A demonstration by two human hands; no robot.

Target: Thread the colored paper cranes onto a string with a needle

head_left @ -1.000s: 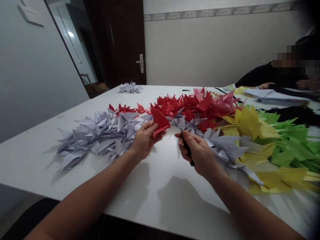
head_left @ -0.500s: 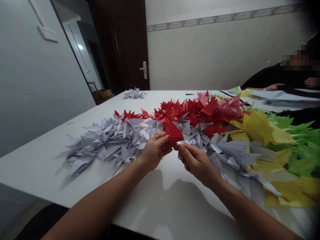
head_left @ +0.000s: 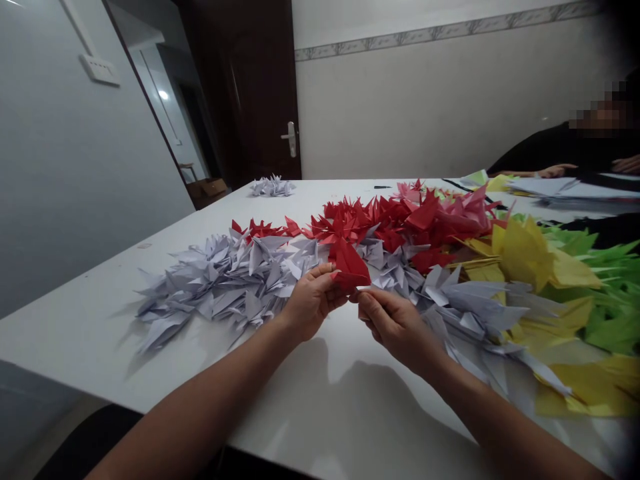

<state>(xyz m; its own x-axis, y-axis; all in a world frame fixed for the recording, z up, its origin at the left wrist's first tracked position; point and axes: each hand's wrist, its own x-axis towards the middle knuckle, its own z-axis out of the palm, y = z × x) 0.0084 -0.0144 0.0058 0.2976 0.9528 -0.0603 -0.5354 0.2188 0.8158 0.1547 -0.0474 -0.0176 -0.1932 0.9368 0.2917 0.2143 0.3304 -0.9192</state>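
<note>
My left hand [head_left: 313,300] pinches a folded red origami crane [head_left: 349,267] by its lower edge, just above the white table [head_left: 100,333]. My right hand [head_left: 395,327] sits close beside it, its fingertips pinching a thin white paper strip [head_left: 363,288] against the red crane. Behind my hands lies a heap of pale lavender paper cranes [head_left: 225,287]. A pile of red cranes [head_left: 400,223] lies farther ahead. Lavender cranes [head_left: 475,313] also spread out past my right hand, with yellow cranes [head_left: 525,253] and green cranes [head_left: 613,313] beyond them.
A small lavender crane cluster [head_left: 273,187] lies at the far end of the table. At the far right, a seated person [head_left: 555,150] rests a hand [head_left: 555,171] beside stacked paper sheets [head_left: 565,187]. The table's near edge runs below my forearms.
The dark object seen in my right hand a second ago no longer shows. My hands have moved closer together, and the red crane has shifted right with my left hand.
</note>
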